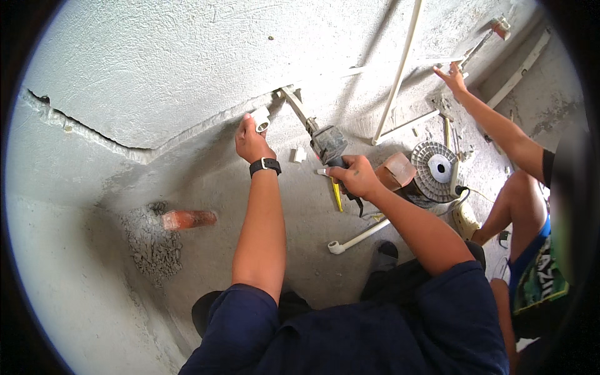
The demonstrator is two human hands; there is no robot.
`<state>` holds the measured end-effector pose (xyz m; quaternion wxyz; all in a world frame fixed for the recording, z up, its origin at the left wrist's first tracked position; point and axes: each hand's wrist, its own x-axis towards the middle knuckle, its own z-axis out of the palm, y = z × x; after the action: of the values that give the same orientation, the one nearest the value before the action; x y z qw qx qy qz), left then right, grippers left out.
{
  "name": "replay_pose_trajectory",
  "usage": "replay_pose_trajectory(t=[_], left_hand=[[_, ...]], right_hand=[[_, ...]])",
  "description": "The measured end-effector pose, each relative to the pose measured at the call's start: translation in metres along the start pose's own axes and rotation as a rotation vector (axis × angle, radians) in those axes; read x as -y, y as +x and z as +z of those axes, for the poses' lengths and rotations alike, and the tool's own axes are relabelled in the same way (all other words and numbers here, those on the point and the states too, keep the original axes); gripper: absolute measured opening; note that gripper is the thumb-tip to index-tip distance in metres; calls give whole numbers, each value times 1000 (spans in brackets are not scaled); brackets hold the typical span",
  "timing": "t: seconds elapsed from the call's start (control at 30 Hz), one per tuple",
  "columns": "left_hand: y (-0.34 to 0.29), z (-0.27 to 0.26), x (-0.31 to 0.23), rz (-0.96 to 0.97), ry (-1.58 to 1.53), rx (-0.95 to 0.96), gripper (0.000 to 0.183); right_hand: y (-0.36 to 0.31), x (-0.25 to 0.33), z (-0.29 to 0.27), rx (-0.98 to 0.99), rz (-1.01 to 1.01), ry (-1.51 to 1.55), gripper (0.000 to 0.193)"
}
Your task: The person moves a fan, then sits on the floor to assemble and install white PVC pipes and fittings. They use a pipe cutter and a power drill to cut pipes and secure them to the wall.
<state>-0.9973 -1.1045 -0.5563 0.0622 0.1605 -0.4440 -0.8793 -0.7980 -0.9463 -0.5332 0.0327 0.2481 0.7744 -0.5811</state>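
My left hand (pixel 252 141), with a black watch on its wrist, is closed on a white plastic pipe fitting (pixel 261 119) whose round opening faces me. My right hand (pixel 356 177) wraps round the handle of a pipe welding iron (pixel 328 144), a dark-bodied tool with a long metal plate. The plate reaches up to the wall beside the chiselled groove (pixel 206 128), just right of the fitting. A small white piece (pixel 322 171) shows at the right hand's fingers; what it is I cannot tell. Another white fitting (pixel 300 155) lies on the floor below the tool.
At the right, a co-worker's hand (pixel 452 77) touches white piping on the wall. A cable reel (pixel 434 172) stands on the floor near a white pipe with an elbow (pixel 359 237) and a yellow tool (pixel 337 195). An orange pipe stub (pixel 189 219) lies by rubble (pixel 153 244) at left.
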Motion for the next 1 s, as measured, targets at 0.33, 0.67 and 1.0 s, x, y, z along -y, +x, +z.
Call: replay_pose_trajectory(t=[0.33, 0.67, 1.0], left_hand=[[0, 1, -5, -21, -30, 3, 30], [10, 7, -6, -89, 79, 70, 35], [33, -8, 7, -30, 256, 116, 23]], right_hand=[[-6, 4, 4, -9, -9, 26, 30], [-22, -2, 25, -28, 46, 102, 35], [-35, 7, -25, 26, 53, -195, 36]])
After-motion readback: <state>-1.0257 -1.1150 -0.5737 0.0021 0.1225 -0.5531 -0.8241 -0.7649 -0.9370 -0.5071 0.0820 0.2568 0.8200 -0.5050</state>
